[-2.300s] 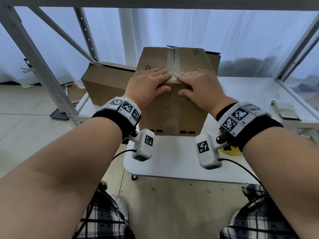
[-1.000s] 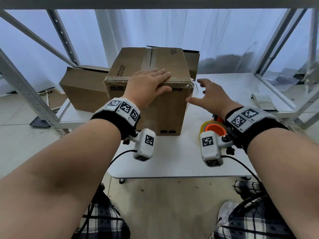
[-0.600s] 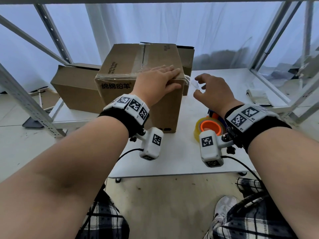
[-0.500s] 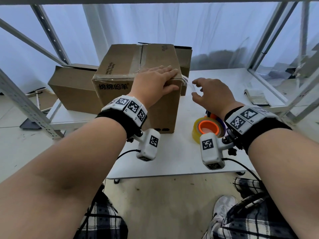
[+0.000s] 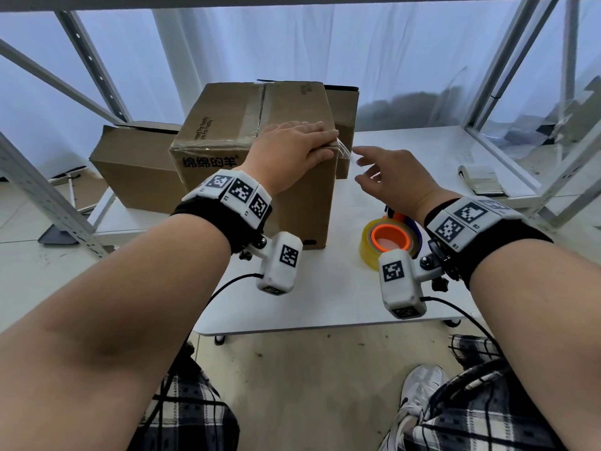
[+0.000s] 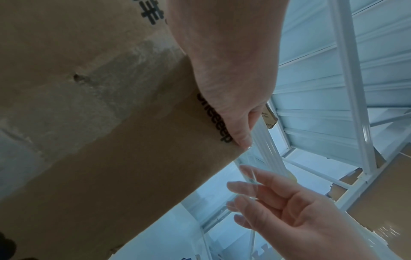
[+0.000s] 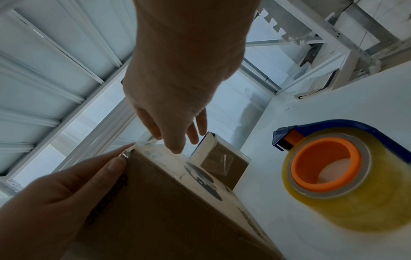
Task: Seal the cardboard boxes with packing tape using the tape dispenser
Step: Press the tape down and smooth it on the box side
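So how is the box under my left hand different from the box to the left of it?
The front box stands taller and nearer; the side box sits lower and further left. The front box has clear tape along its top seam and bold printing on its face; the side box's top flap looks loose, with no tape or print visible. The left hand rests on the front box only. Both are brown cardboard.

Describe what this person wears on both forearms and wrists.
Both forearms are bare, no sleeves. Each wrist carries a black band topped with white blocks printed with black square markers: left wrist, right wrist. Under each hangs a white marker-tagged camera pod trailing a thin black cable.
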A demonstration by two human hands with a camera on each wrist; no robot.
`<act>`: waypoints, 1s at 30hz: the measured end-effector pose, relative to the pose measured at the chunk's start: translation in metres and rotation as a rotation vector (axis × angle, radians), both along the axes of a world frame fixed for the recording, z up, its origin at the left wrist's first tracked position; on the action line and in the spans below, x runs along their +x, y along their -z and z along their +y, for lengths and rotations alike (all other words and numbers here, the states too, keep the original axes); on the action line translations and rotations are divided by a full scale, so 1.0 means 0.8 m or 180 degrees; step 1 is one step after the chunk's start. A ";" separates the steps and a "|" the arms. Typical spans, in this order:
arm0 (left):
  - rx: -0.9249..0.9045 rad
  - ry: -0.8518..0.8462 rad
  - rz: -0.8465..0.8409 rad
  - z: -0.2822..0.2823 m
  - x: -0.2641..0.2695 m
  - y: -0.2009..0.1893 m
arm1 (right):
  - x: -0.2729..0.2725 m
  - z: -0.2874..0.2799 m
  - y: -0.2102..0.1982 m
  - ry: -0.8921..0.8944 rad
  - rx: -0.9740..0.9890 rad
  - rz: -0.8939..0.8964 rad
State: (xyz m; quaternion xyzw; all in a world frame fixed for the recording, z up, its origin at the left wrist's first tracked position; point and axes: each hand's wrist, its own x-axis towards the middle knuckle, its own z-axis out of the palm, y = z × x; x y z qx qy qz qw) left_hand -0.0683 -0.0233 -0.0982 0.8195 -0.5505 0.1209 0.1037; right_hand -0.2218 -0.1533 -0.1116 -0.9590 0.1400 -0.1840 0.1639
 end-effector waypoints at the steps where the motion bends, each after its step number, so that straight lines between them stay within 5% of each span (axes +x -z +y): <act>1: 0.0005 -0.0015 -0.0005 0.000 0.000 0.000 | 0.000 0.001 0.001 -0.0005 -0.0009 0.0079; 5: 0.0083 -0.0073 -0.0015 -0.001 -0.004 -0.001 | -0.001 0.005 0.007 0.0078 0.0039 0.0439; 14: 0.0066 0.0127 0.0031 -0.013 -0.014 -0.006 | 0.014 0.022 -0.009 0.0230 0.0904 -0.0397; 30: -0.0230 0.0309 0.0197 -0.003 0.008 0.002 | 0.042 0.026 0.006 0.0368 0.0504 -0.0071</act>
